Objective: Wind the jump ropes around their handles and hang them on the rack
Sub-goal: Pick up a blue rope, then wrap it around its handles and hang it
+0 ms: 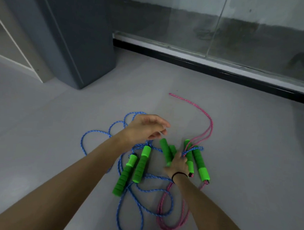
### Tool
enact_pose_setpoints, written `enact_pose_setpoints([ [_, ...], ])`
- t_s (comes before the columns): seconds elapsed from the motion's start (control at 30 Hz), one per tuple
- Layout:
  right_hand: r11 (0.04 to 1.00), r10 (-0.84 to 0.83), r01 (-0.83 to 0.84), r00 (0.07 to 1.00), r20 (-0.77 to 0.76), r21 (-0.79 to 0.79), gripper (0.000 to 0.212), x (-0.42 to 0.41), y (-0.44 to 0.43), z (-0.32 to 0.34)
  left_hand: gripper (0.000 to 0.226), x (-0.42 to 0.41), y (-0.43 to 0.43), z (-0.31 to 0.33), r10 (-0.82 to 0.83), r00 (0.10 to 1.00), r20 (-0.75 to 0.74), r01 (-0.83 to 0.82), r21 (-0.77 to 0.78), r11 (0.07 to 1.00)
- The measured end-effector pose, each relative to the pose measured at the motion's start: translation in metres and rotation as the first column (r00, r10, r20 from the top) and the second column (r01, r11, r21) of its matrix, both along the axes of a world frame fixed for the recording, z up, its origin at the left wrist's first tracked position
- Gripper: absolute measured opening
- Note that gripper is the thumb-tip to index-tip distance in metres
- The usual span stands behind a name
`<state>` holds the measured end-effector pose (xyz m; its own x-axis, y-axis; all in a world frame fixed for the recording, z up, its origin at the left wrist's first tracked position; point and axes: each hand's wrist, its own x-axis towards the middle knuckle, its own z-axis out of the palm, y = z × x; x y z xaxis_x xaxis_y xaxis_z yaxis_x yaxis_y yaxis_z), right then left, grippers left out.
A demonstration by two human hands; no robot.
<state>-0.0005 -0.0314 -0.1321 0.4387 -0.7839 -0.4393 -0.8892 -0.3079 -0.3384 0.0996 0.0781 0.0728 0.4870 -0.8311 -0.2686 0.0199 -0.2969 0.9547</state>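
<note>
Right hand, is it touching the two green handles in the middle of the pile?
Touching. The head view shows the right hand lying over the middle handles, with its fingers curled round them.

1 view only, from a wide-angle camera worn on the head. It faces forward and steeply down at the grey floor (235, 137), looking over the person's own forearms, which enter from the lower left corner and the lower edge. The left hand (146, 128) and the right hand (177, 163), which grips green handles (163, 147), sit just below the centre of the frame, close to the lens, above the jump ropes (141, 212). The lens bends the black door rail (204, 64) across the upper right; a grey cabinet (72, 39) fills the upper left.
</note>
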Motion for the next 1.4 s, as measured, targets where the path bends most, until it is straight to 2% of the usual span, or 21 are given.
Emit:
enact_pose_setpoints([
  [0.07,1.0,0.014,-0.014,0.978,0.207,-0.002,0.059,0.002,-0.002,0.023,0.016,0.0,-0.004,0.004,-0.012,1.0,0.008,0.012,0.0,1.0],
  [0.13,0.997,0.027,-0.051,0.92,0.392,0.052,0.045,0.008,-0.002,0.062,0.017,0.0,-0.01,0.017,-0.029,0.998,0.047,0.029,-0.002,1.0],
  [0.23,0.976,0.071,-0.17,0.84,0.538,0.137,0.043,0.017,-0.013,0.152,0.029,0.008,-0.021,0.061,-0.082,0.983,0.161,0.092,-0.058,0.994],
  [0.27,0.958,0.134,-0.248,0.829,0.542,0.141,0.044,0.018,-0.019,0.188,0.038,0.012,-0.024,0.084,-0.106,0.966,0.238,0.121,-0.05,0.991],
  [0.33,0.89,0.313,-0.434,0.804,0.506,0.138,0.045,0.02,-0.033,0.267,0.056,0.021,-0.031,0.139,-0.229,0.884,0.407,0.213,0.085,0.973],
  [0.4,0.83,0.446,-0.544,0.778,0.442,0.121,0.046,0.021,-0.044,0.345,0.078,0.026,-0.037,0.2,-0.437,0.746,0.502,0.325,0.297,0.898],
  [0.47,0.798,0.488,-0.586,0.767,0.417,0.144,0.052,0.019,-0.049,0.42,0.091,0.024,-0.042,0.266,-0.603,0.585,0.543,0.367,0.486,0.793],
  [0.53,0.776,0.502,-0.607,0.758,0.416,0.17,0.051,0.013,-0.048,0.494,0.092,0.019,-0.041,0.332,-0.666,0.485,0.566,0.366,0.56,0.743],
  [0.63,0.766,0.497,-0.619,0.741,0.451,0.172,0.04,0.001,-0.045,0.608,0.083,0.016,-0.033,0.43,-0.622,0.428,0.656,0.316,0.536,0.783],
  [0.8,0.756,0.509,-0.649,0.661,0.551,0.08,0.024,-0.021,-0.041,0.791,0.045,0.006,-0.015,0.598,-0.575,0.41,0.708,0.343,0.464,0.817],
  [0.93,0.758,0.527,-0.652,0.631,0.57,0.021,0.024,-0.04,-0.035,0.905,0.039,-0.007,-0.002,0.707,-0.563,0.451,0.692,0.319,0.464,0.826],
  [1.0,0.746,0.544,-0.666,0.609,0.577,0.0,0.025,-0.048,-0.033,0.946,0.035,-0.012,0.003,0.749,-0.591,0.437,0.678,0.293,0.514,0.806],
  [1.07,0.719,0.568,-0.695,0.59,0.573,0.003,0.022,-0.055,-0.031,0.981,0.039,-0.016,0.01,0.781,-0.621,0.445,0.645,0.274,0.563,0.78],
  [1.17,0.687,0.587,-0.726,0.571,0.574,0.02,0.022,-0.068,-0.028,1.02,0.052,-0.028,0.019,0.813,-0.619,0.545,0.566,0.289,0.566,0.772],
  [1.27,0.677,0.624,-0.735,0.564,0.542,-0.014,0.026,-0.082,-0.03,1.046,0.037,-0.044,0.022,0.835,-0.597,0.594,0.539,0.269,0.566,0.779],
  [1.37,0.679,0.613,-0.734,0.565,0.552,-0.002,0.025,-0.099,-0.038,1.063,0.021,-0.054,0.025,0.849,-0.495,0.699,0.517,0.265,0.455,0.85],
  [1.4,0.681,0.601,-0.732,0.565,0.566,0.008,0.024,-0.105,-0.041,1.066,0.021,-0.056,0.025,0.852,-0.459,0.736,0.498,0.271,0.404,0.874],
])
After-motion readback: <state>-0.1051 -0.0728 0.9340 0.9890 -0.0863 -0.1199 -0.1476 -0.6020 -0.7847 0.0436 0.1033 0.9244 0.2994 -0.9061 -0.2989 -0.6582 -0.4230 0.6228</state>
